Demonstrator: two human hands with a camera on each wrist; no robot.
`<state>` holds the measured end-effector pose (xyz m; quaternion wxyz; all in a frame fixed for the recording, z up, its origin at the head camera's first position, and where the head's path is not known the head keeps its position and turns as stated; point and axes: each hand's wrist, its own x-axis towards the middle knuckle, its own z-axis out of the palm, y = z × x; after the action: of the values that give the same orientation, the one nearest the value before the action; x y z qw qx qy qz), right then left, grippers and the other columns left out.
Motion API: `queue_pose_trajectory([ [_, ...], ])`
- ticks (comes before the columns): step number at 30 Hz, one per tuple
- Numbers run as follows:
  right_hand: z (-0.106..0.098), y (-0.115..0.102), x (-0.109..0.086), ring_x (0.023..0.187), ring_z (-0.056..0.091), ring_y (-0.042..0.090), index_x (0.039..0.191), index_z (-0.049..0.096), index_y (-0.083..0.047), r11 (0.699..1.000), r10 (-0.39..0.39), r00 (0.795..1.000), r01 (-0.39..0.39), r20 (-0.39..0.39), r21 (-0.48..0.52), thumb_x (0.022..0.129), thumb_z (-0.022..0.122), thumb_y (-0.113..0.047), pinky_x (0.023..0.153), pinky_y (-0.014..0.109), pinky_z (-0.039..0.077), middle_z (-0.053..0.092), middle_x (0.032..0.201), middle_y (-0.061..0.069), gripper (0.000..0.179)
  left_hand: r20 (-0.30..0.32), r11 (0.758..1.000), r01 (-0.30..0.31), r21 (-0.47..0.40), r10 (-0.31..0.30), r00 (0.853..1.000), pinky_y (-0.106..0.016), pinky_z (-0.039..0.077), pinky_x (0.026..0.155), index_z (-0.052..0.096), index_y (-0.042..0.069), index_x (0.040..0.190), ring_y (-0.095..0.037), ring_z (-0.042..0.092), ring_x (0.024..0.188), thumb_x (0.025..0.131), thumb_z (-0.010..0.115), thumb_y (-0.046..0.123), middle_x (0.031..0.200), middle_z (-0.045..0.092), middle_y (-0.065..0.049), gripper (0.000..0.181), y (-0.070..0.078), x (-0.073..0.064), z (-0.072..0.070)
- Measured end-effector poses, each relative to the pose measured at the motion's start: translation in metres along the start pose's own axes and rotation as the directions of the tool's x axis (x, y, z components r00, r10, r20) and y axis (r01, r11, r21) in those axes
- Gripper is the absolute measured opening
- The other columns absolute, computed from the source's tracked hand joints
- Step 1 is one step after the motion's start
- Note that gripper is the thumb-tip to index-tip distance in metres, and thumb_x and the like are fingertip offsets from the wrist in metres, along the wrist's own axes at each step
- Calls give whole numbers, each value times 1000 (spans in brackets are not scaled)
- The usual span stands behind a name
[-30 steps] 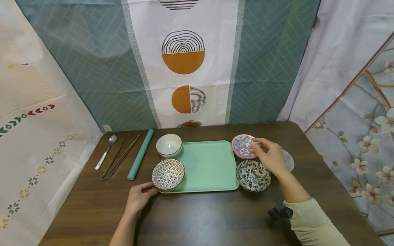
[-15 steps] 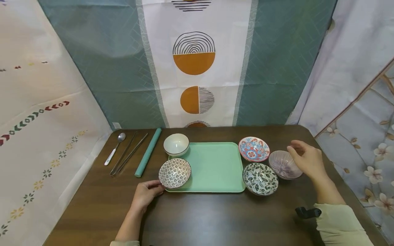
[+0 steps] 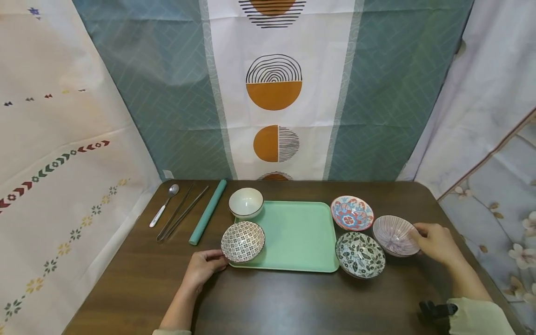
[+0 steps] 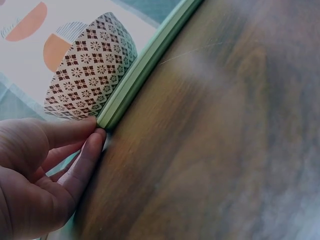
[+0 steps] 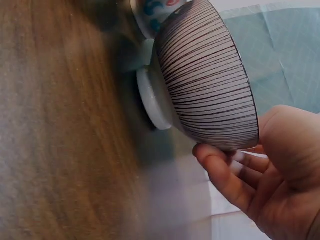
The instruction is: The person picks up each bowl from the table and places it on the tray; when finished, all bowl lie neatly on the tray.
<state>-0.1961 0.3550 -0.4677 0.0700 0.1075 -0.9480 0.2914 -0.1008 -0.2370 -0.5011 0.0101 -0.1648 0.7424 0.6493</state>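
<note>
Across dark wooden surface [image 3: 301, 302], green tray [image 3: 299, 237] lies flat, near left corner pinched by left grip [image 3: 203, 268]. Right of tray, leaf-patterned bowl [image 3: 360, 256]; beyond it, striped bowl [image 3: 394, 235], directly left of right grip [image 3: 437, 242], which pinches its right-hand rim. Checkered bowl [image 3: 243, 242] stands at tray's near left corner, just beside left grip. Smaller cream bowl [image 3: 246, 203] behind it.

We see a pale bowl [image 3: 392, 235] with thin purplish stripes, mouth up, at three o'clock from a mint-green rectangular tray [image 3: 299, 238] lying flat.
</note>
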Motion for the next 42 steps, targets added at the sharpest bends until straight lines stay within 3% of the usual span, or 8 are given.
queue_pose_trajectory([
  [6,-10,-14,9,48,59,8,110,67,13,997,23,998,-18,-59,75,100,59,-12,47,26,44,70,69,8,28,-7,1000,9,11,-9,1000,-28,60,69,71,-15,108,-21,69,79,85,73,-10,88,72,-14,23,-4,-2,-3],
  [14,-2,-78,38,50,65,18,110,68,11,981,5,998,7,-63,192,100,59,-11,47,26,48,72,74,14,26,-10,999,30,14,-29,1000,-27,59,69,69,-16,109,-20,70,78,85,73,-10,89,72,-15,26,-6,-4,-5],
  [22,45,-148,68,57,69,29,116,69,7,940,57,997,-73,59,334,100,56,-8,49,34,56,71,73,14,26,-12,999,21,24,-21,1000,-28,60,69,69,-17,108,-21,70,78,85,72,-11,89,72,-15,24,-4,-1,-5],
  [26,76,-173,76,56,69,29,116,68,9,929,45,993,-82,111,361,101,54,-6,51,36,58,70,72,16,25,-8,1000,19,24,-19,1000,-28,60,69,69,-17,109,-21,70,79,85,71,-10,90,72,-15,25,-3,0,-5],
  [34,126,-206,83,53,68,19,107,68,11,931,61,977,-130,206,341,99,52,-4,54,33,58,71,71,15,23,5,999,25,21,-25,1000,-29,60,70,68,-17,110,-21,70,80,85,72,-10,90,72,-15,26,-2,1,-4],
  [38,143,-217,83,52,69,18,96,70,6,938,95,965,-169,244,303,98,54,-4,54,30,57,70,66,10,19,9,999,27,19,-27,1000,-29,60,71,69,-16,110,-21,70,81,86,72,-9,90,72,-15,26,0,1,-3],
  [42,153,-224,83,51,69,18,92,69,5,923,121,960,-203,252,328,97,55,-3,53,29,57,70,66,11,18,17,999,26,18,-26,1000,-29,60,71,69,-16,110,-21,70,80,85,73,-9,90,72,-15,26,0,3,-2],
])
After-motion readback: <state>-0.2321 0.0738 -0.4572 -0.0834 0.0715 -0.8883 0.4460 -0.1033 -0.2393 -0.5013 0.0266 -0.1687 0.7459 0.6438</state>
